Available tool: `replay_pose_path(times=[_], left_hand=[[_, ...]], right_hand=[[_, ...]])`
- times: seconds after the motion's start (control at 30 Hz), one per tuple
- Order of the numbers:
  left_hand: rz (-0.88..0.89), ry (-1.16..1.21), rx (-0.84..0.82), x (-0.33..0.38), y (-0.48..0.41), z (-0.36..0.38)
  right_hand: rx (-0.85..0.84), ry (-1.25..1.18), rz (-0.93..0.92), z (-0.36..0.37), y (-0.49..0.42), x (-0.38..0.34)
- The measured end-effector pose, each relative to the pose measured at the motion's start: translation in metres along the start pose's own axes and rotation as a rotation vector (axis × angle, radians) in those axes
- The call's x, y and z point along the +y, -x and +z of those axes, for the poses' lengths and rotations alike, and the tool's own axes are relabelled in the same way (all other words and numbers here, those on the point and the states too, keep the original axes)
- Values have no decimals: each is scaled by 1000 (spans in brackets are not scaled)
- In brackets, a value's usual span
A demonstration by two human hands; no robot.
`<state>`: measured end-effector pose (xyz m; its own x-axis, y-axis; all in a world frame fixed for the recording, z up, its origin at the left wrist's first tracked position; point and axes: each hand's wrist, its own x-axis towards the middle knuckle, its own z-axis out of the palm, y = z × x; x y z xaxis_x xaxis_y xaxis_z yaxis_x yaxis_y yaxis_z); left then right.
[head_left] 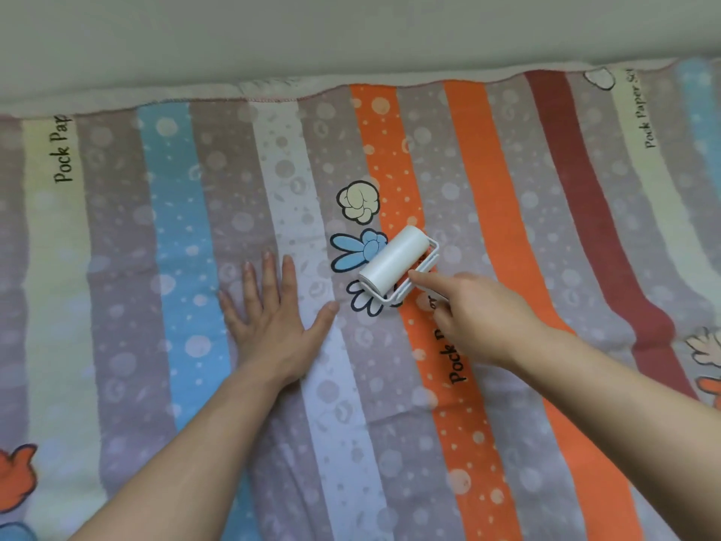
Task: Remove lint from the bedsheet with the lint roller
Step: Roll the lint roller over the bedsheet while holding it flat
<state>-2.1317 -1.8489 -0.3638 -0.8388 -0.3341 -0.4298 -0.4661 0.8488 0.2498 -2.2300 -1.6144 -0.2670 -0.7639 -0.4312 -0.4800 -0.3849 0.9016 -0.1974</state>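
Note:
The striped bedsheet (175,236) fills the view, with blue, orange, grey, white and maroon stripes and printed cartoon hands. A white lint roller (394,260) lies on it near the middle, across a grey and an orange stripe. My right hand (476,318) grips the roller's handle, with the index finger stretched along the frame toward the roll. My left hand (269,318) presses flat on the sheet to the roller's left, fingers spread and straight. The handle is mostly hidden under my right hand.
The sheet's far hem (273,96) runs across the top, with a plain pale grey surface (351,33) beyond it. The sheet spreads out to the left, right and near side of both hands.

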Motion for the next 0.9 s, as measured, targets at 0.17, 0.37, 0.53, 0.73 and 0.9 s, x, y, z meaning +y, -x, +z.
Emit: replay_pose_path(times=[0.17,0.37,0.53,0.73,0.9], left_hand=[[9,-5,39,0,2,3],[-1,-38,95,2,3,5],[-37,-81,102,9,6,3],[-107,-71,107,37,39,9],[-185,44,23,36,57,21]], right_hand=[[32,55,11,10,28,16],[28,105,33,17,71,46],[2,134,48,20,104,75],[-99,212,49,2,131,91],[-215,287,3,-17,148,100]])
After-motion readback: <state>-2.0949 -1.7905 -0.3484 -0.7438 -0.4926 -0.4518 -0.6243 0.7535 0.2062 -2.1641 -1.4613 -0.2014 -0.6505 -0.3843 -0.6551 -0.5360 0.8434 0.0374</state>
